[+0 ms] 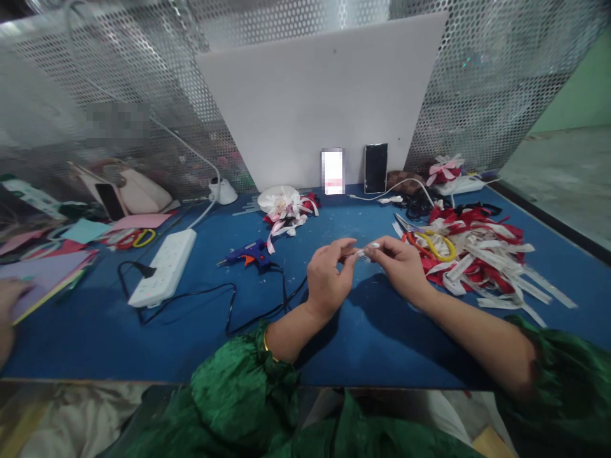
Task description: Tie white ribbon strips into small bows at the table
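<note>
My left hand [328,275] and my right hand [400,262] meet over the middle of the blue table [200,331]. Both pinch a small white ribbon piece [361,253] between fingertips, with the fingers curled. A pile of red and white ribbon strips [482,261] lies just right of my right hand. Yellow-handled scissors [436,245] rest on that pile. A blue glue gun [251,254] lies left of my left hand, its black cord [229,305] looping toward me.
A white power strip [165,266] lies at the left. Finished ribbon flowers [289,213] sit behind the glue gun. Two phones [375,167] lean on a white board. Coloured paper sheets [48,270] and another person's hand [7,305] are at the far left.
</note>
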### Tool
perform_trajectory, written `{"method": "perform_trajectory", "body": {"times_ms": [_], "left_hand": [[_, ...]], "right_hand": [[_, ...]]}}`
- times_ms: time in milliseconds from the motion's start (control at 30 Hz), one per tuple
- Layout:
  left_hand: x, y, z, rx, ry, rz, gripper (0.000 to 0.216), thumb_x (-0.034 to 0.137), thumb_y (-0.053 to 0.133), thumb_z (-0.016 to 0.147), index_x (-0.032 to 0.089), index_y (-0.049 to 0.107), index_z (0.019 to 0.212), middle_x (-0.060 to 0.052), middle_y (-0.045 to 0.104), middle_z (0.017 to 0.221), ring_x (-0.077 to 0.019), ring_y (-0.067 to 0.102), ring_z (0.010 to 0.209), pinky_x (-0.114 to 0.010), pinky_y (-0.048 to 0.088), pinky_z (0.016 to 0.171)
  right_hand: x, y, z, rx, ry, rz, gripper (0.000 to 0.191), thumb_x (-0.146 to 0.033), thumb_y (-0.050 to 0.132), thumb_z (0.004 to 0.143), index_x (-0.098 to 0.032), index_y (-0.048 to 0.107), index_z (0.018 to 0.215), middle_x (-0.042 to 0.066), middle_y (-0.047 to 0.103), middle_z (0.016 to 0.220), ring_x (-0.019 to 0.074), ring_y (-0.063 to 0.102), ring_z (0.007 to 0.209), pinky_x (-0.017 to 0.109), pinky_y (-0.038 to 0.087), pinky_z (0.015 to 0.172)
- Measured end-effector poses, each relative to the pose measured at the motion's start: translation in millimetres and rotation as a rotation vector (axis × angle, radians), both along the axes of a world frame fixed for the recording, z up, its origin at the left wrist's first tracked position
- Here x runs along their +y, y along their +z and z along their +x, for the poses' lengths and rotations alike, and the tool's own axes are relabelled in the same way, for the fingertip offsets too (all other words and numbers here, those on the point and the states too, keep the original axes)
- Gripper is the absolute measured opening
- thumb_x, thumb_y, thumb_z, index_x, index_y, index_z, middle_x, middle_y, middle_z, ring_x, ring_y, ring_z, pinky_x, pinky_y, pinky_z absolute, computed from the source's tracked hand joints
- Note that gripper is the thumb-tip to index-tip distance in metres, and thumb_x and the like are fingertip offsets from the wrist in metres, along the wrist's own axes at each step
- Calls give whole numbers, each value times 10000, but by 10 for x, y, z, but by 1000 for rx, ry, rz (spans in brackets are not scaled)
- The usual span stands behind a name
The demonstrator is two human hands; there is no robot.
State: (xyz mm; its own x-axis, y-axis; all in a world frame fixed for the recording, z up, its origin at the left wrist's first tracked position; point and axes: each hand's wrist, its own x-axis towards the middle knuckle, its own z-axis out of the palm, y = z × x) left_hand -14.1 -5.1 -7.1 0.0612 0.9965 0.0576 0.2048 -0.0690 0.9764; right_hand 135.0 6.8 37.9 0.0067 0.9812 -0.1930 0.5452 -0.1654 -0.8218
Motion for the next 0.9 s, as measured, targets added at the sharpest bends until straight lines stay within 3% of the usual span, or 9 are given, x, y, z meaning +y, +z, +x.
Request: {"method": "perform_trajectory", "body": {"times_ms": [100, 167, 233, 333, 500, 733, 900], "left_hand": [[1, 31, 2, 41, 7, 61, 222, 213, 586, 813, 243, 598, 1032, -12, 724, 887, -178, 643, 897, -412, 366, 992], [4, 52, -12, 18, 21, 70, 222, 230, 587, 818, 241, 597, 1040, -6, 725, 880, -169, 650, 880, -420, 327, 1032], [11, 64, -34, -59, 58, 30, 221, 256, 566, 834, 227, 593, 1051, -24, 716, 919, -160, 653, 838, -393, 381, 989], [32, 54, -55, -191, 95, -83, 227, 291, 524, 857, 200, 594, 1052, -57, 692, 960, -150, 640, 789, -307, 485, 800], [63, -6, -20, -227, -77, -189, 170, 297, 629, 771, 194, 678, 897, -18, 694, 839, -133, 610, 730, -259, 475, 734], [107, -24, -32, -317, -39, -336, 142, 295, 645, 748, 165, 689, 782, -9, 679, 705, -123, 590, 646, -245, 463, 656], [108, -46, -9, -415, -114, -387, 151, 302, 676, 720, 162, 681, 777, -15, 666, 703, -117, 571, 636, -245, 451, 643]], "right_hand": [[3, -31, -2, 176, -93, -130, 206, -366, 620, 762, -172, 590, 696, -2, 559, 646, 128, 483, 624, 260, 384, 621], [0, -31, 1, 186, -96, -138, 197, -352, 612, 768, -171, 588, 693, -4, 554, 641, 126, 482, 625, 257, 383, 621], [-3, -14, 5, 79, -66, -66, 193, -340, 607, 776, -171, 591, 682, 1, 555, 647, 128, 478, 631, 258, 374, 616], [-5, 12, 7, -52, -20, 20, 175, -322, 615, 774, -170, 610, 688, 9, 570, 666, 133, 483, 644, 262, 368, 617], [-8, -9, -10, 139, -66, -130, 229, -354, 605, 781, -162, 610, 659, 3, 572, 633, 125, 495, 625, 261, 384, 627], [25, 28, -31, 227, -138, -179, 245, -388, 637, 743, -168, 658, 850, 12, 614, 722, 130, 527, 662, 268, 408, 647], [42, 50, -21, 221, -111, -140, 186, -351, 648, 732, -165, 636, 746, 0, 580, 665, 116, 489, 620, 253, 385, 593]]}}
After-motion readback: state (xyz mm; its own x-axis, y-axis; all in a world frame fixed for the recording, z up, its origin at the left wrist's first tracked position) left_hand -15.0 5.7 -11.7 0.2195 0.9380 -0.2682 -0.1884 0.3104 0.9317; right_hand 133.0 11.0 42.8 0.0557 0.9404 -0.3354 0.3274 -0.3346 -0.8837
